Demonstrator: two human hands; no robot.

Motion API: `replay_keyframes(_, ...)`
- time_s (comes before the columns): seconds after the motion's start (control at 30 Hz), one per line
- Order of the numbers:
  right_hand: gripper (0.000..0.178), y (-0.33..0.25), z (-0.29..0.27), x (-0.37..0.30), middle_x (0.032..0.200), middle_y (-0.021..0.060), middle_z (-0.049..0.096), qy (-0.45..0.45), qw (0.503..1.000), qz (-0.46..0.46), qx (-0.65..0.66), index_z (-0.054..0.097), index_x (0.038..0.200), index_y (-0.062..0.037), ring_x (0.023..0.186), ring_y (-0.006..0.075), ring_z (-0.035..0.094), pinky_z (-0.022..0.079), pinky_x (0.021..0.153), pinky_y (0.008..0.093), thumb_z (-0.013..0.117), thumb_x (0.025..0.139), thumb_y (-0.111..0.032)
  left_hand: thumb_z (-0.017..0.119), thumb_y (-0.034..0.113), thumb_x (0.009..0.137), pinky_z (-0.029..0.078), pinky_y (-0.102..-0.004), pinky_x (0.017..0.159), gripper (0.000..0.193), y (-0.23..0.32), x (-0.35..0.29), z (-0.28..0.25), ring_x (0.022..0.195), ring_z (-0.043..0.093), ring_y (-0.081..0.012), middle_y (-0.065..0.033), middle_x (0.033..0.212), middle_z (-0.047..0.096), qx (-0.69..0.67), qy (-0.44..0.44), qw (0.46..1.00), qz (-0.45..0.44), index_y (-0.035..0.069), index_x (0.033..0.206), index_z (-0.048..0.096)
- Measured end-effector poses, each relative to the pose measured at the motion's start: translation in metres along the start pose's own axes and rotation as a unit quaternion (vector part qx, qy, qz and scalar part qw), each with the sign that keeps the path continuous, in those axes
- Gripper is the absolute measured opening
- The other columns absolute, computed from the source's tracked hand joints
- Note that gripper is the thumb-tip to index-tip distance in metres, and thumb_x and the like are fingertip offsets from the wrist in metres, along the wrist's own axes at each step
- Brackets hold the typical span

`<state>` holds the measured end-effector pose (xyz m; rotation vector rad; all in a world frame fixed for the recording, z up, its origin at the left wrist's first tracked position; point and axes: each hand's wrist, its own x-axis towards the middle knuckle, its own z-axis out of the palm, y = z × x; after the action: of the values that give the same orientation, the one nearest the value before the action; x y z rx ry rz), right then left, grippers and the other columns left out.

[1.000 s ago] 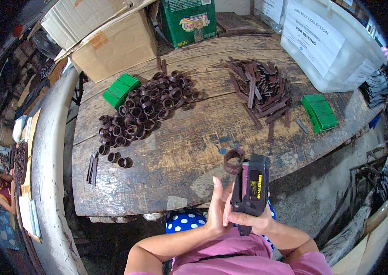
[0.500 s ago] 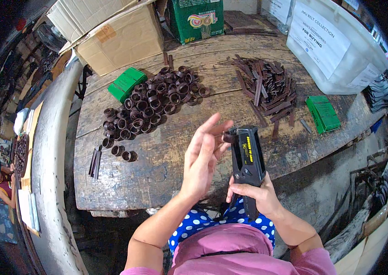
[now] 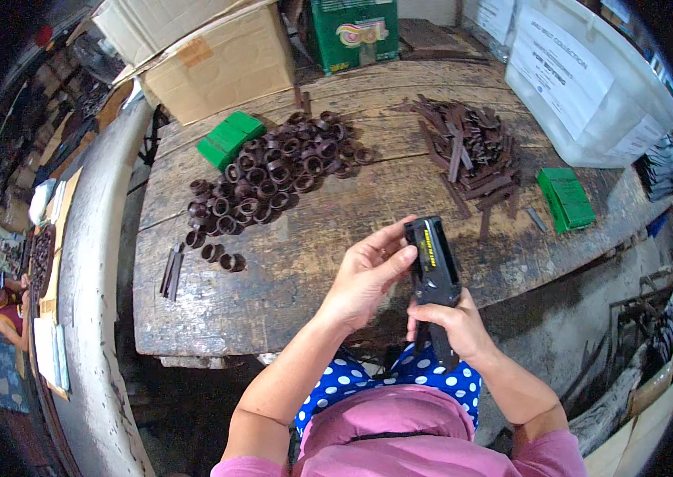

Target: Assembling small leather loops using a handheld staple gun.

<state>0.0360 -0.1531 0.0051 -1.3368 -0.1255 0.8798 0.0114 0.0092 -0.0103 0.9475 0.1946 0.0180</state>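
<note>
My right hand (image 3: 454, 324) grips a black staple gun (image 3: 433, 258) by its handle, above the table's front edge. Yellow lettering runs along its body. Beside the tool's upper left side is my left hand (image 3: 370, 278), fingers curled and thumb pressed toward them. Whatever sits between those fingers is hidden. Ahead to the left lies a heap of dark brown strap loops (image 3: 277, 171), with a few single ones at its near end. A pile of loose dark brown strips (image 3: 471, 147) lies ahead to the right.
Two small green boxes (image 3: 231, 140) (image 3: 565, 199) rest on the worn wooden table (image 3: 313, 290). Several narrow strips (image 3: 170, 273) lie at its left. Cardboard boxes (image 3: 221, 67), a green carton (image 3: 355, 36) and a translucent bin (image 3: 591, 87) line the back. A person (image 3: 9, 314) works far left.
My left fingers have gone from outstretched to curled in against the staple gun's head. The dark loop seen at its nose is now hidden. The view has shifted slightly.
</note>
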Motion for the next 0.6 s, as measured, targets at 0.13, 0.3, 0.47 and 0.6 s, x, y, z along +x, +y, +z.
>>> replay_keyframes(0.13,0.015,0.002,-0.004,0.001,0.072,0.0091,0.063,-0.024,1.000,-0.004,-0.007,0.060,0.086,0.0031,0.065,0.0173,0.063,0.051,0.064,0.0309,0.066,0.077,-0.006,0.064,0.016,0.088,0.046,-0.0292,0.092,0.047,-0.004,0.005,-0.013,0.105,0.056,-0.0132,-0.0053,0.120,0.058,-0.075,-0.021,0.997,0.006,0.002,0.131,0.048)
replay_keyframes(0.3,0.019,-0.007,-0.008,-0.003,0.077,0.0091,0.064,-0.064,0.997,0.012,-0.041,0.059,0.093,0.0038,0.071,0.0175,0.064,0.051,0.069,0.0312,0.066,0.077,-0.005,0.062,0.016,0.089,0.042,-0.0298,0.098,0.047,-0.003,0.005,-0.025,0.115,0.052,-0.0156,-0.0083,0.131,0.052,-0.126,-0.084,0.988,0.010,0.004,0.132,0.047)
replay_keyframes(0.47,0.022,-0.017,-0.009,-0.009,0.083,0.0104,0.064,-0.090,0.995,0.042,-0.020,0.058,0.097,0.0049,0.077,0.0191,0.065,0.052,0.074,0.0319,0.066,0.078,-0.003,0.063,0.018,0.088,0.040,-0.0309,0.100,0.050,0.001,0.007,-0.031,0.123,0.048,-0.0184,-0.0097,0.134,0.050,-0.125,-0.120,0.984,0.047,0.004,0.133,0.046)
replay_keyframes(0.6,0.024,-0.014,-0.013,-0.015,0.085,0.0110,0.064,-0.110,0.993,0.051,0.011,0.058,0.099,0.0057,0.078,0.0198,0.065,0.053,0.076,0.0320,0.067,0.078,-0.002,0.062,0.017,0.088,0.038,-0.0343,0.104,0.050,0.001,0.010,-0.035,0.126,0.045,-0.0216,-0.0106,0.135,0.049,-0.129,-0.127,0.979,0.090,0.004,0.133,0.046)
